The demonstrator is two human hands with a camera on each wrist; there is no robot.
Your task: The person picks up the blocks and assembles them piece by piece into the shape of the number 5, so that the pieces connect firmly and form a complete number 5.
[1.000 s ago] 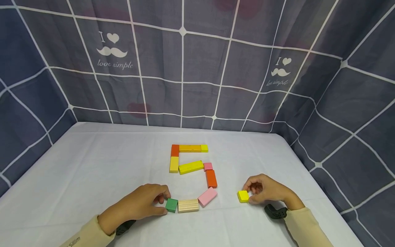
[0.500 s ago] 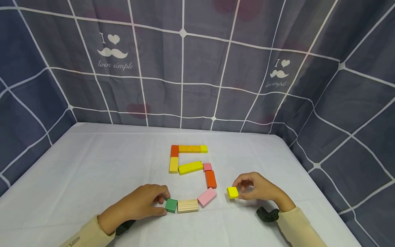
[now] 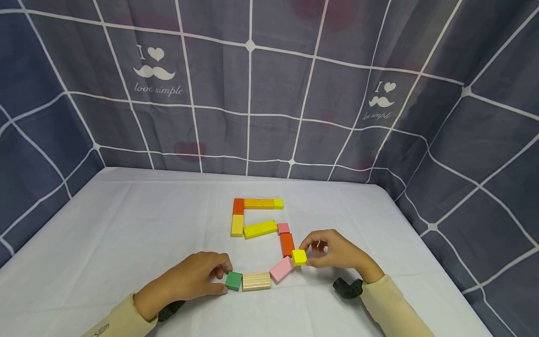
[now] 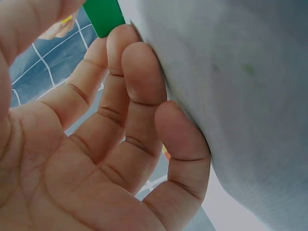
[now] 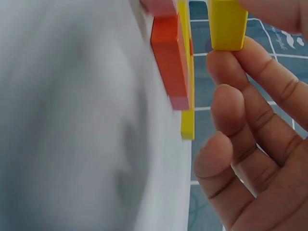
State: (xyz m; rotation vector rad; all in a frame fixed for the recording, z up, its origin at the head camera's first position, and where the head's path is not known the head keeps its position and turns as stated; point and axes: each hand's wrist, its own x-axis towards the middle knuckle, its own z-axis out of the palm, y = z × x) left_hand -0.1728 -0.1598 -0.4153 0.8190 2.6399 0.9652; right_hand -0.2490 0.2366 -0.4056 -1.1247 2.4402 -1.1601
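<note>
In the head view my left hand (image 3: pixel 194 277) pinches a small green block (image 3: pixel 234 281) on the table, between thumb and fingertips. That block (image 4: pixel 103 18) shows at the top of the left wrist view. My right hand (image 3: pixel 337 250) holds a small yellow block (image 3: pixel 299 257) by thumb and fingertips. In the right wrist view this block (image 5: pixel 227 25) is off the cloth. From the head it overlaps the near end of an orange-red block (image 3: pixel 287 245) and the corner of a pink block (image 3: pixel 282 270). A ridged bare-wood block (image 3: pixel 256 281) lies beside the green one.
Farther back lie a yellow bar (image 3: pixel 260 229), a small pink block (image 3: pixel 283 228), a yellow block (image 3: pixel 237 225), an orange-red block (image 3: pixel 238 206), an orange bar (image 3: pixel 258 204) and a small yellow block (image 3: pixel 278 204). White cloth (image 3: pixel 147 220) covers the table; a grid-patterned curtain (image 3: pixel 219 131) surrounds it.
My right hand has carried the yellow block leftward and slightly away from me, from the right side up to the orange-red and pink blocks. The left hand stays at the green block.
</note>
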